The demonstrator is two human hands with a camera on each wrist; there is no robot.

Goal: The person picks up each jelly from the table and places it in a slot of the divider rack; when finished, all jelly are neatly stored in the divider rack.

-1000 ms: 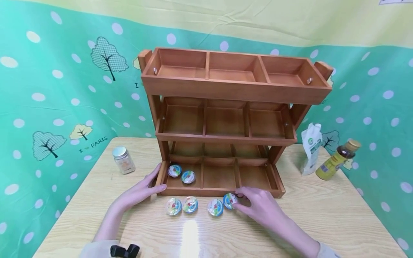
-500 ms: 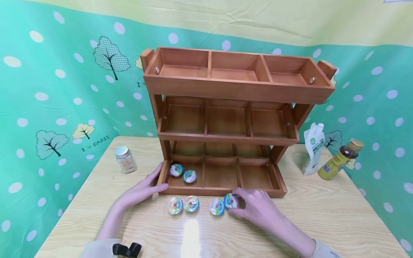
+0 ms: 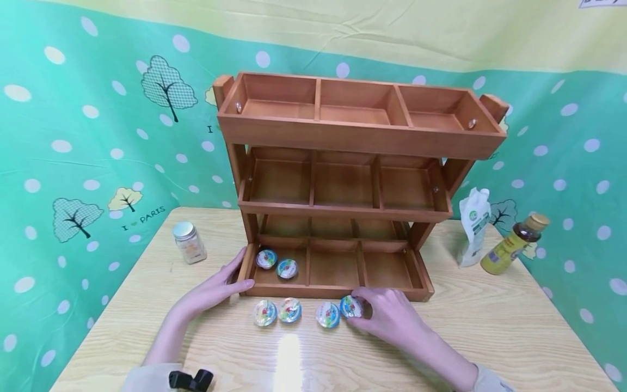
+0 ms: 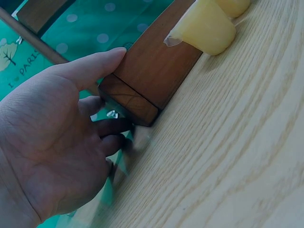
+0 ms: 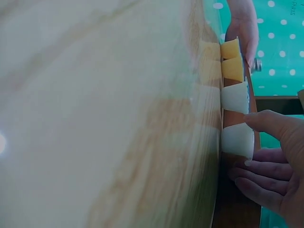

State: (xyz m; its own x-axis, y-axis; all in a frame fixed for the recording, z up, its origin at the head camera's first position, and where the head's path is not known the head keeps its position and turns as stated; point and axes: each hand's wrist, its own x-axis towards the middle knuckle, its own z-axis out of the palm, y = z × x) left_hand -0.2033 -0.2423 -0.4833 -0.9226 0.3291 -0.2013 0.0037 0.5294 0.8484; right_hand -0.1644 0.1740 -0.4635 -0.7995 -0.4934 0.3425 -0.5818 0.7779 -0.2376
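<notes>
In the head view my right hand (image 3: 394,316) holds the rightmost jelly cup (image 3: 351,307) between thumb and fingers, in front of the rack. The right wrist view shows this white cup (image 5: 237,141) low by the tabletop, beside another white cup (image 5: 235,98). My left hand (image 3: 217,288) grips the left end of the wooden rack's bottom tray (image 3: 289,291), thumb at the front corner and fingers along the outer side. Three more jelly cups stand in the row: one beside the held one (image 3: 327,314), then two yellow ones (image 3: 290,310). Two cups (image 3: 266,259) lie in the tray's left compartment.
The three-tier rack (image 3: 357,139) stands at the back of the table (image 3: 220,348). To its left is a lidded jar (image 3: 190,243). A white pouch (image 3: 474,226) and a capped bottle (image 3: 511,245) stand to its right. A patterned cloth (image 3: 98,163) hangs behind.
My right thumb and fingers have shifted slightly left, from the cup's right edge to around its front and back. The left hand stays on the tray. The cups stay in place.
</notes>
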